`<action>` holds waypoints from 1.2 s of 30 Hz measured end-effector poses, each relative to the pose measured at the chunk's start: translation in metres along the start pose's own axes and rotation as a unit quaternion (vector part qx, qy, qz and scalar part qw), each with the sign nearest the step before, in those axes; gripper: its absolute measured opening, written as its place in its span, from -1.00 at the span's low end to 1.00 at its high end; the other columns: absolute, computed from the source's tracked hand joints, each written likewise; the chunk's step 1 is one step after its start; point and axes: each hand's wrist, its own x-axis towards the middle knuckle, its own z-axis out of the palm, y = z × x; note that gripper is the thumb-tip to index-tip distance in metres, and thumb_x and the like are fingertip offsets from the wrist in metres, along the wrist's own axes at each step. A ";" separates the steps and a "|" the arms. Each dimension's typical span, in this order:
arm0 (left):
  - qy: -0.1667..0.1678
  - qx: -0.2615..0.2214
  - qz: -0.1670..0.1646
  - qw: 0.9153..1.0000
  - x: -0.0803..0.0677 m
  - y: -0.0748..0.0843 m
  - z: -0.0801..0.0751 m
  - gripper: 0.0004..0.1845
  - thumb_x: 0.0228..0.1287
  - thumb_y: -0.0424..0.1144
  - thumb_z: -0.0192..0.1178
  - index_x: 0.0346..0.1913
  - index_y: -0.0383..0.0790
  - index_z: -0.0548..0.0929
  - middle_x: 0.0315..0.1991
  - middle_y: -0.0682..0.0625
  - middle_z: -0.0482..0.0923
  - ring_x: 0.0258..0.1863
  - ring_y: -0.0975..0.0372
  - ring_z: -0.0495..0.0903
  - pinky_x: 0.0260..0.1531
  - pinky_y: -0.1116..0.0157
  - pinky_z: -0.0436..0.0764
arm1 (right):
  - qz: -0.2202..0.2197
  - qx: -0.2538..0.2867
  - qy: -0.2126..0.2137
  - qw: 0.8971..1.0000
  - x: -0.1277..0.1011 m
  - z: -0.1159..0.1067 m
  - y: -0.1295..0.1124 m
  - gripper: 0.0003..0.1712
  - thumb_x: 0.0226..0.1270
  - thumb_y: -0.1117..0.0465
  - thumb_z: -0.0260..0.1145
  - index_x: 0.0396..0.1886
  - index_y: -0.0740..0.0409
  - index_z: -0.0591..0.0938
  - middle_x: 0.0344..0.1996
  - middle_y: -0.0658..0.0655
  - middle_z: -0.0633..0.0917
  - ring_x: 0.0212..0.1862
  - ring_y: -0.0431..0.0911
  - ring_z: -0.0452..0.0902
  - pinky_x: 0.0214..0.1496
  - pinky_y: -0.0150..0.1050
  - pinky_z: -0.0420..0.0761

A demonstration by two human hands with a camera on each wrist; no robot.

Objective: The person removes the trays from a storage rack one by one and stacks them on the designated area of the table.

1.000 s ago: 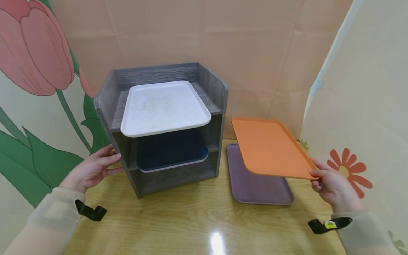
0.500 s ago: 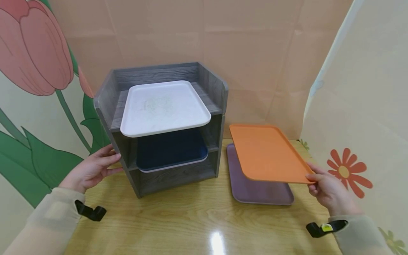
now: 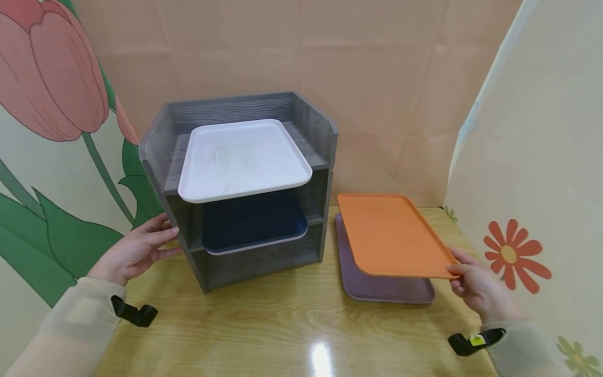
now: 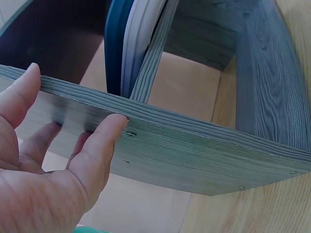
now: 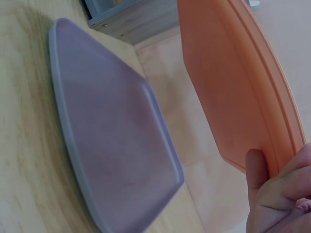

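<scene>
My right hand (image 3: pixel 480 287) pinches the near right corner of an orange tray (image 3: pixel 395 235). In the right wrist view the orange tray (image 5: pixel 228 82) hangs above a purple tray (image 5: pixel 112 121), apart from it. The purple tray (image 3: pixel 386 289) lies flat on the table. My left hand (image 3: pixel 141 248) touches the left side of a grey wooden shelf (image 3: pixel 264 268) with extended fingers. A white tray (image 3: pixel 245 159) sits on the shelf's top level, jutting forward. Below it, a dark blue tray (image 3: pixel 254 222) lies on another light-coloured tray (image 4: pixel 138 43) on the middle level.
The wooden table (image 3: pixel 264 330) runs under everything. A peach-coloured covering (image 3: pixel 377 94) stands behind, and printed flower panels flank both sides, with a red flower (image 3: pixel 511 255) close to my right hand.
My right hand has lowered the orange tray towards the purple tray and shifted it slightly left. The left hand, the shelf and its trays have stayed put.
</scene>
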 end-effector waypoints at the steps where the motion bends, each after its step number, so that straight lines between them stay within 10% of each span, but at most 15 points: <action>1: 0.001 0.000 -0.001 1.000 0.000 0.000 0.000 -0.14 0.49 -0.20 0.02 0.52 -0.19 -0.37 0.49 -0.31 -0.47 0.40 -0.05 -0.05 0.08 0.19 0.55 | 0.002 0.001 0.002 1.000 0.001 0.000 0.001 -0.40 0.44 0.42 0.04 -0.39 -0.46 0.71 -0.48 0.03 0.68 -0.66 -0.24 0.43 -0.64 -0.44 0.44; 9: -0.001 -0.001 0.004 1.000 0.000 0.000 0.000 -0.15 0.50 -0.22 0.00 0.52 -0.18 -0.38 0.49 -0.30 -0.49 0.43 -0.12 -0.15 0.04 0.24 0.58 | 0.007 0.010 -0.003 1.000 0.007 -0.001 0.014 -0.35 0.44 0.45 -0.02 -0.40 -0.45 0.71 -0.50 0.04 0.65 -0.66 -0.24 0.42 -0.63 -0.44 0.45; 11: -0.002 -0.002 0.004 1.000 0.000 0.000 0.000 -0.15 0.50 -0.22 0.00 0.52 -0.18 -0.38 0.49 -0.30 -0.49 0.44 -0.15 -0.19 0.03 0.25 0.58 | 0.011 0.005 0.001 1.000 0.008 -0.001 0.016 -0.39 0.44 0.44 -0.01 -0.13 -0.45 0.68 -0.48 0.03 0.65 -0.65 -0.25 0.42 -0.62 -0.45 0.46; 16: -0.003 -0.004 0.005 1.000 0.000 0.000 0.000 -0.15 0.50 -0.22 0.00 0.52 -0.18 -0.40 0.49 -0.30 -0.51 0.45 -0.17 -0.23 0.03 0.25 0.58 | 0.031 -0.027 0.012 0.999 0.011 0.000 0.020 -0.19 0.46 0.40 -0.06 0.56 -0.13 -0.14 -0.38 -0.01 0.61 -0.61 -0.26 0.41 -0.58 -0.45 0.48; 28: -0.004 0.001 0.008 1.000 0.000 0.000 0.000 -0.14 0.49 -0.20 0.02 0.53 -0.20 -0.36 0.49 -0.32 -0.44 0.32 0.10 0.16 0.09 0.19 0.55 | 0.051 -0.049 0.038 0.997 0.021 -0.002 0.033 -0.19 0.47 0.42 -0.07 0.54 -0.01 -0.22 -0.26 -0.08 0.49 -0.56 -0.25 0.41 -0.50 -0.44 0.52; 36: -0.006 -0.009 0.011 1.000 0.001 -0.001 0.000 -0.16 0.48 -0.20 0.03 0.53 -0.19 -0.31 0.48 -0.31 -0.33 0.11 0.34 0.39 0.07 0.21 0.56 | 0.054 -0.058 0.052 0.996 0.027 -0.001 0.043 -0.21 0.47 0.42 -0.13 0.54 -0.03 -0.22 0.29 0.35 0.02 -0.57 -0.26 0.40 -0.52 -0.46 0.49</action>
